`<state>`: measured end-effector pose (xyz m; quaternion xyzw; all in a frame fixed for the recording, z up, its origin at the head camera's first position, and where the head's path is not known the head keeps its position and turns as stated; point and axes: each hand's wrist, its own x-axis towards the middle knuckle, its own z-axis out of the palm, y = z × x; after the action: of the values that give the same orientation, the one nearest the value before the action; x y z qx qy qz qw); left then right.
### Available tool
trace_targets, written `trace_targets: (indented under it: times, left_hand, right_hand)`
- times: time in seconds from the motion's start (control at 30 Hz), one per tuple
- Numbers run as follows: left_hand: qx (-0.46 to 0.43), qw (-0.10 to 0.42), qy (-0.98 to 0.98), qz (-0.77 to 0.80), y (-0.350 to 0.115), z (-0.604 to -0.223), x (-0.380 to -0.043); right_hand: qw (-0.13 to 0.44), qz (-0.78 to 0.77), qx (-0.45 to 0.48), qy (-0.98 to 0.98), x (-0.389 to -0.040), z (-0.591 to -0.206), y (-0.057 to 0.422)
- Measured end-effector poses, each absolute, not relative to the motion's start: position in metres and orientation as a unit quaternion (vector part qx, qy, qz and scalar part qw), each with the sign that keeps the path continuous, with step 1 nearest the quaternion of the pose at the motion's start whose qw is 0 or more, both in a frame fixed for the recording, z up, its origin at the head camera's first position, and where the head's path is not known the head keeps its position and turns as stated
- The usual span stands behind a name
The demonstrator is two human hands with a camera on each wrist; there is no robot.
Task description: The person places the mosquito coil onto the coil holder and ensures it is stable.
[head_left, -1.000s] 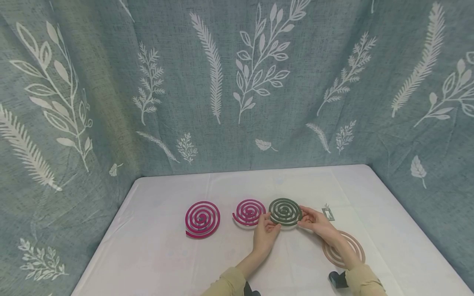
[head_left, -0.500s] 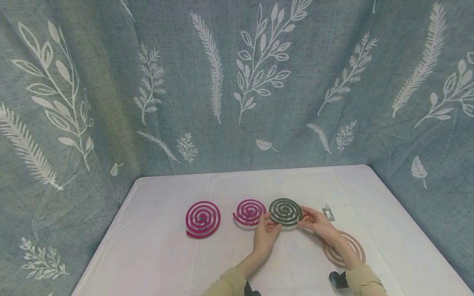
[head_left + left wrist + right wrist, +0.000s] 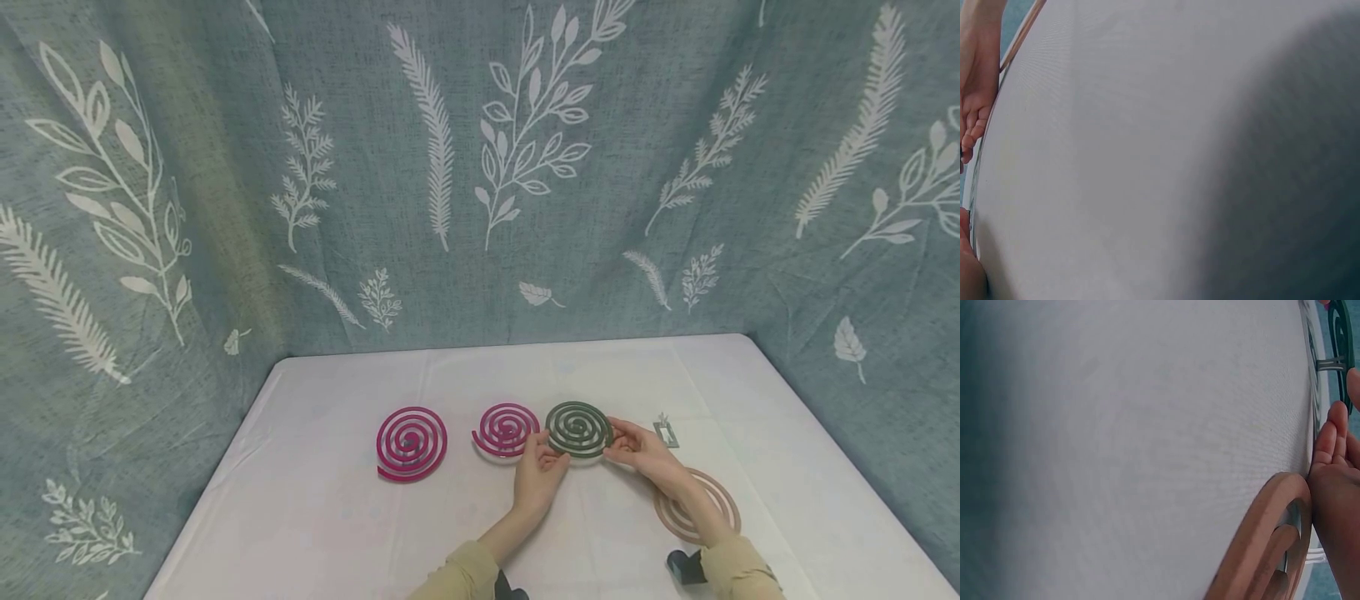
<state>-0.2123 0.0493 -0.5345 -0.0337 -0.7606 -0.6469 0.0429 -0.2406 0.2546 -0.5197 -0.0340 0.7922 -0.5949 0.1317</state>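
A dark green mosquito coil [image 3: 579, 406] lies flat between both hands, raised a little over the table. My left hand [image 3: 537, 477] pinches its lower left edge. With thumb and fingers, my right hand [image 3: 647, 454] pinches its right edge. In the right wrist view a thin metal stand [image 3: 1330, 364] shows beneath the green coil [image 3: 1342, 337]. Just left of it sits a magenta mosquito coil [image 3: 491, 414], close to my left fingertips. Another magenta mosquito coil [image 3: 383, 446] is farther left.
A brown mosquito coil [image 3: 731, 508] lies partly under my right forearm. Behind my right hand is a small flat metal stand [image 3: 665, 432]. The white table [image 3: 300, 500] reaches back to a blue-green curtain [image 3: 480, 308] with white leaves.
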Motion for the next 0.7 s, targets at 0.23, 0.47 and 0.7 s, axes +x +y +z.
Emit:
trace_targets:
  times: [0.23,0.47,0.7]
  left_hand:
    - [-0.035,0.042,-0.761,-0.647,0.0488,-0.5337,-0.2114]
    - [-0.032,0.039,-0.757,-0.651,0.0495,-0.5327,-0.2109]
    - [-0.029,0.036,-0.752,-0.658,0.0500,-0.5331,-0.2109]
  right_hand:
    - [0.131,-0.597,-0.039,0.790,-0.2409,-0.5188,0.2549]
    - [0.132,-0.600,-0.033,0.788,-0.2411,-0.5186,0.2555]
    - [0.131,-0.600,-0.038,0.788,-0.2410,-0.5183,0.2552]
